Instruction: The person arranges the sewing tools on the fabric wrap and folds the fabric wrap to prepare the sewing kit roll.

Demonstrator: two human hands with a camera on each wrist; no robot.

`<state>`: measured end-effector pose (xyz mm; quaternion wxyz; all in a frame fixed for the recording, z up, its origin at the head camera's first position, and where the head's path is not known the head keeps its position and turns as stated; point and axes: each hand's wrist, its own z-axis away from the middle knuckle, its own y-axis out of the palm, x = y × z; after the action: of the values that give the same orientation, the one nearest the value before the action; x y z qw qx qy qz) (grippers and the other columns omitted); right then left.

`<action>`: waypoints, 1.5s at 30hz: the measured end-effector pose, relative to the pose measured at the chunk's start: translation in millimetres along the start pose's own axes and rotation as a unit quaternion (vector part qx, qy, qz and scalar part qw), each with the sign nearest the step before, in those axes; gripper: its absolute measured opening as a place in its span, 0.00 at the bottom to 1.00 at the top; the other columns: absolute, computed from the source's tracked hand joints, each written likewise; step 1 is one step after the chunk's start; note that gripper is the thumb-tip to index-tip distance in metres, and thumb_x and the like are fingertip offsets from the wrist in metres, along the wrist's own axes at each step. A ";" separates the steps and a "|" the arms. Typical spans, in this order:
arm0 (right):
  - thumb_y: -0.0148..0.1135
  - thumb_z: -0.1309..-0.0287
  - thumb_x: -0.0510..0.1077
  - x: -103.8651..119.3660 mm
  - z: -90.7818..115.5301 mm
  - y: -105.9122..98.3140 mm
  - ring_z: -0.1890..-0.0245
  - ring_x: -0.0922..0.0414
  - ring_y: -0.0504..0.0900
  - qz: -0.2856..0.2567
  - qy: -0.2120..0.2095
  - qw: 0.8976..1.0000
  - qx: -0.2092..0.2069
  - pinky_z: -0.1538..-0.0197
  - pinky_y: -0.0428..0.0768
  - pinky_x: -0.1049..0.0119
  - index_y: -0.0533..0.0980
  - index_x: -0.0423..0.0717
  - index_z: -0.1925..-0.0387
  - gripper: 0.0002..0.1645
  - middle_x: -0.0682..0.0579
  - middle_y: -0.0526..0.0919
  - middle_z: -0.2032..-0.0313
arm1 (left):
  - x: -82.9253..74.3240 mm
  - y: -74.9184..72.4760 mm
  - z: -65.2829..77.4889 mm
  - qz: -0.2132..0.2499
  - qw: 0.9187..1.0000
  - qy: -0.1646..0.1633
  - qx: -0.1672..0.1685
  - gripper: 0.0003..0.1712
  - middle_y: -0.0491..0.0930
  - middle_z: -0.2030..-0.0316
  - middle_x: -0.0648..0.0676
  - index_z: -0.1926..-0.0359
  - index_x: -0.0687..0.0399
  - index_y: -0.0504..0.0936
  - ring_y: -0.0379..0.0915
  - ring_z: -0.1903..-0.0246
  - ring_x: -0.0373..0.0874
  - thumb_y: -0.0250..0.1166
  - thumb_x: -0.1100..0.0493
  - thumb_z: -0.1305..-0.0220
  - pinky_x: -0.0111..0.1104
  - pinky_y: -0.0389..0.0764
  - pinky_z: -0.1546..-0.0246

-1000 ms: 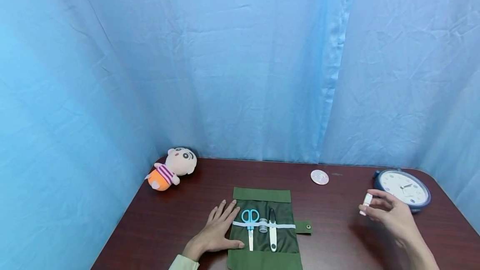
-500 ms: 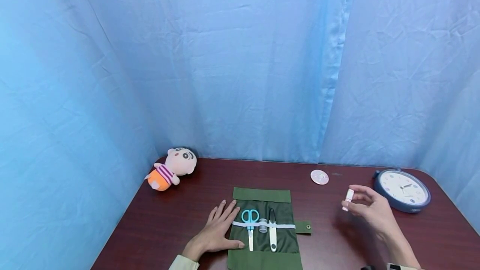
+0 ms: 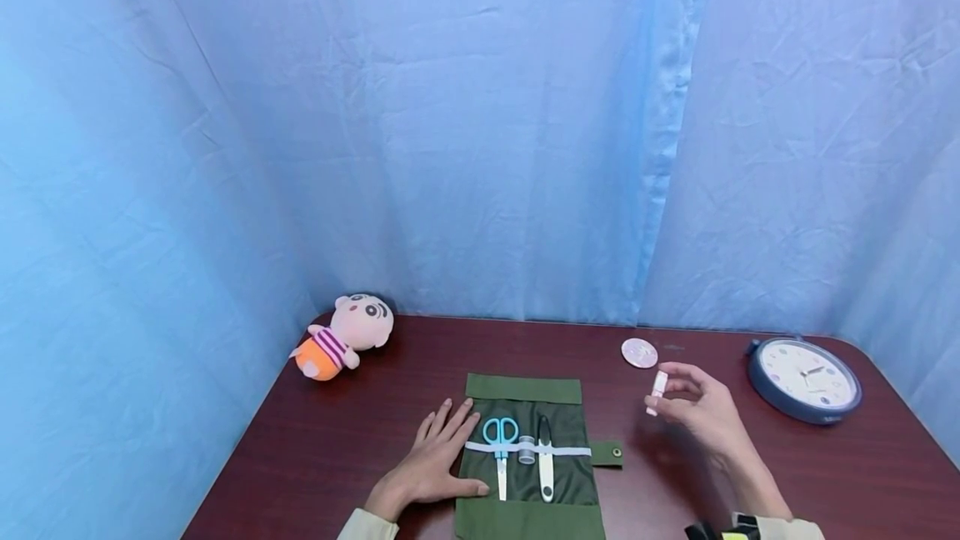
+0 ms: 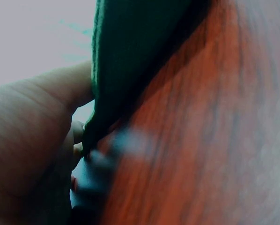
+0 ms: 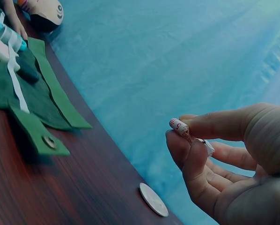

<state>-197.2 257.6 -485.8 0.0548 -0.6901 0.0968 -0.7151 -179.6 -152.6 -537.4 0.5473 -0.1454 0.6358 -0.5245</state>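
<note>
My right hand (image 3: 705,415) pinches a small rolled-up white tape measure (image 5: 179,126) between thumb and fingertips, held in the air right of the green fabric tool roll (image 3: 525,390). Red marks show on the tape's white surface. My left hand (image 3: 431,469) rests with fingers spread at the tool roll's left edge, its thumb lying over the fabric. The roll is laid out flat. Under its white elastic band sit blue-handled scissors (image 3: 501,432), a grey thread spool (image 3: 527,457) and a slim black-and-white tool (image 3: 546,473). A snap tab (image 3: 607,454) sticks out on the right.
Beyond my right hand, a round pinkish-white disc (image 3: 639,353) lies near the table's back edge. A blue-rimmed clock (image 3: 806,377) stands at the right, and a plush doll (image 3: 341,340) lies at the back left. Blue curtains (image 3: 480,148) enclose the table (image 3: 300,448).
My right hand has moved left from in front of the clock toward the tool roll, carrying the tape measure. My left hand has stayed in place.
</note>
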 end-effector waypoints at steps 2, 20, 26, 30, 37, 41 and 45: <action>0.74 0.49 0.34 1.9 -0.9 4.6 0.68 0.68 0.83 0.004 0.000 1.000 0.003 0.66 0.86 0.64 0.75 0.54 0.48 0.28 0.65 0.82 0.71 | -0.2 -0.2 -0.4 0.000 1.000 0.000 0.000 0.59 0.46 0.19 0.54 0.21 0.52 0.54 0.35 0.20 0.62 0.68 0.31 0.44 0.64 0.44 0.26; 0.73 0.50 0.31 6.8 -6.4 50.6 0.68 0.64 0.84 0.002 0.020 0.999 0.031 0.63 0.86 0.65 0.66 0.31 0.36 0.40 0.53 0.80 0.65 | -0.9 0.2 -1.2 -0.001 1.000 0.001 -0.002 0.59 0.46 0.19 0.54 0.21 0.51 0.55 0.36 0.20 0.62 0.68 0.31 0.44 0.64 0.44 0.26; 0.71 0.51 0.28 4.2 -6.9 66.4 0.71 0.63 0.85 -0.015 0.014 0.999 0.037 0.66 0.86 0.65 0.66 0.30 0.39 0.38 0.50 0.78 0.66 | 0.1 -0.2 -1.6 -0.006 1.000 0.001 -0.001 0.59 0.46 0.19 0.54 0.21 0.51 0.54 0.36 0.20 0.62 0.68 0.31 0.44 0.64 0.44 0.26; 0.71 0.52 0.27 1.5 -5.9 76.1 0.73 0.63 0.86 -0.020 0.018 0.999 0.042 0.67 0.86 0.65 0.66 0.30 0.41 0.36 0.50 0.77 0.67 | 0.0 -0.5 -1.7 -0.011 1.000 0.000 0.000 0.59 0.46 0.19 0.54 0.21 0.51 0.54 0.36 0.20 0.63 0.68 0.30 0.44 0.64 0.45 0.26; 0.71 0.54 0.27 -4.1 -3.7 91.1 0.75 0.63 0.86 -0.022 0.037 0.998 0.035 0.69 0.85 0.66 0.65 0.32 0.45 0.34 0.51 0.76 0.68 | 0.2 1.1 -1.8 -0.011 1.000 0.000 -0.001 0.59 0.47 0.19 0.54 0.21 0.51 0.55 0.37 0.20 0.62 0.68 0.30 0.44 0.64 0.45 0.26; 0.72 0.54 0.26 -6.6 -2.0 98.1 0.75 0.63 0.85 -0.020 0.044 0.998 0.033 0.70 0.85 0.68 0.65 0.33 0.46 0.34 0.50 0.76 0.68 | 0.5 1.3 -2.0 -0.012 1.000 -0.001 0.000 0.59 0.46 0.19 0.54 0.21 0.51 0.55 0.36 0.20 0.62 0.68 0.30 0.44 0.64 0.45 0.26; 0.72 0.54 0.26 -10.3 -2.0 102.0 0.75 0.63 0.85 -0.010 0.045 0.998 0.034 0.70 0.84 0.68 0.66 0.34 0.48 0.32 0.49 0.76 0.68 | -0.1 -0.4 -2.3 -0.007 1.000 -0.005 0.007 0.59 0.46 0.19 0.54 0.21 0.51 0.54 0.36 0.20 0.62 0.68 0.30 0.44 0.63 0.44 0.26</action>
<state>-204.4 160.4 -517.8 0.0662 -0.6559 0.0680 -0.7488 -181.7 -151.5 -537.4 0.5480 -0.1488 0.6285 -0.5316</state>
